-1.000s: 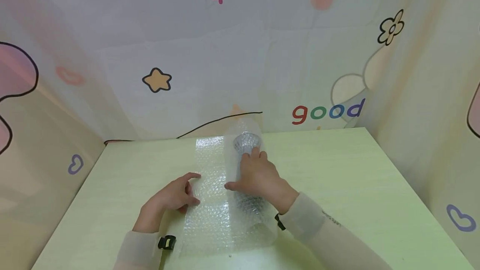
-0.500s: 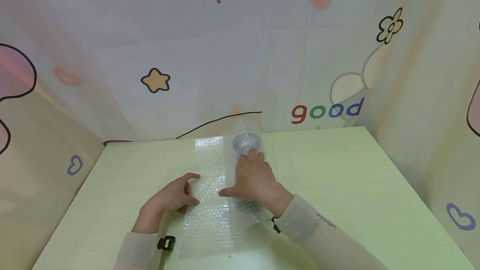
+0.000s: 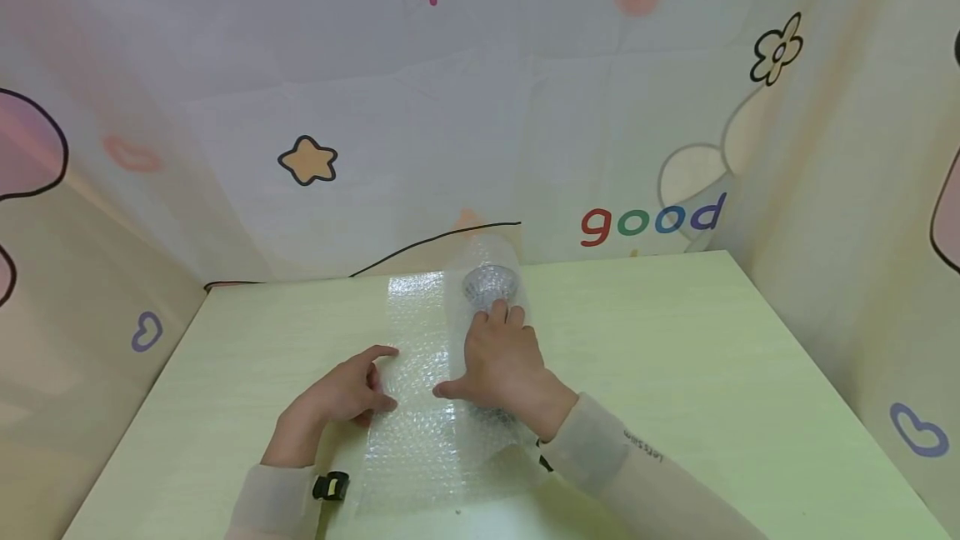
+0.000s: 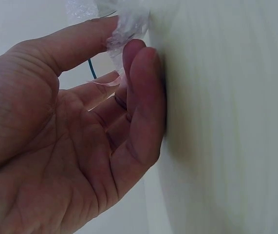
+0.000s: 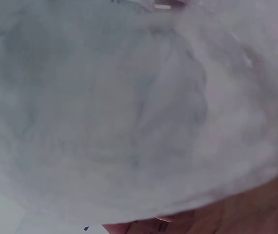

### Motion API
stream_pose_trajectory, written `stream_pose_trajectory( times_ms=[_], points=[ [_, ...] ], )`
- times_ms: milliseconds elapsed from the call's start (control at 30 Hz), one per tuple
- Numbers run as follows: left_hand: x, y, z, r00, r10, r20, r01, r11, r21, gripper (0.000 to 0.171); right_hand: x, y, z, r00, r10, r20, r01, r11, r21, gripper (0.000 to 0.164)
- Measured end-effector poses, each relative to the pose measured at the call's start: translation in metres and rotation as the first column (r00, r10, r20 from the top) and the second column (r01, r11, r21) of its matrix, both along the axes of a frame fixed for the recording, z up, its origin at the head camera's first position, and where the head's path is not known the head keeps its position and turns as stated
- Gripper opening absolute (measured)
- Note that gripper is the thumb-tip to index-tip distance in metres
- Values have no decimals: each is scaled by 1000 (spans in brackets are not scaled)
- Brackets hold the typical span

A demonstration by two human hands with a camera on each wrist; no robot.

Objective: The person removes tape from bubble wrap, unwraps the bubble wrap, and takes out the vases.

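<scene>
A clear object with a flared end [image 3: 489,283] lies lengthwise under a layer of bubble wrap [image 3: 412,440] on the table. My right hand [image 3: 501,361] rests on top of it, fingers pointing away and thumb stretched out left over the wrap. Its middle is hidden under that hand. In the right wrist view the wrapped object [image 5: 100,122] fills most of the picture, blurred. My left hand [image 3: 341,390] is at the sheet's left edge, index finger and thumb apart and touching it. The left wrist view has the thumb tip against crinkled wrap [image 4: 129,24], other fingers bent.
The pale green table [image 3: 660,357] reaches back to a printed curtain [image 3: 360,82] that also hangs at both sides. One end of the wrap stands up against the back curtain. Black wrist straps [image 3: 332,487] show at the sleeve cuffs.
My right hand has slid a little left and toward me over the wrapped object, its thumb moving along. The left hand has stayed at the wrap's edge.
</scene>
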State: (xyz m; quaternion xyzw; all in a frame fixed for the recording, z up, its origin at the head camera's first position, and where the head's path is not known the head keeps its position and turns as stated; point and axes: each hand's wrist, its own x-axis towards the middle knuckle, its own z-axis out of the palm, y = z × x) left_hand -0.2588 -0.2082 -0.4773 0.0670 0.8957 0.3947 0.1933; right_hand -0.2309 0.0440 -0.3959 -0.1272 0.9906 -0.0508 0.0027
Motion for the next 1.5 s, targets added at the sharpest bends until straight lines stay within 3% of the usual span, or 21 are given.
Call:
stream_pose_trajectory(
  times_ms=[367, 633, 1500],
  points=[
    [0, -1, 0, 1000, 2, 5, -2, 1000, 3, 79, 2, -5, -6, 996, 19, -89, -11, 996, 88, 93],
    [0, -1, -1, 1000, 5, -8, -5, 1000, -4, 78, 3, -7, -9, 994, 18, -104, -3, 991, 137, 94],
    [0, 1, 1, 1000, 12, 1, -12, 1000, -7, 78, 3, -3, -6, 996, 24, -83, -16, 996, 92, 72]
  ],
)
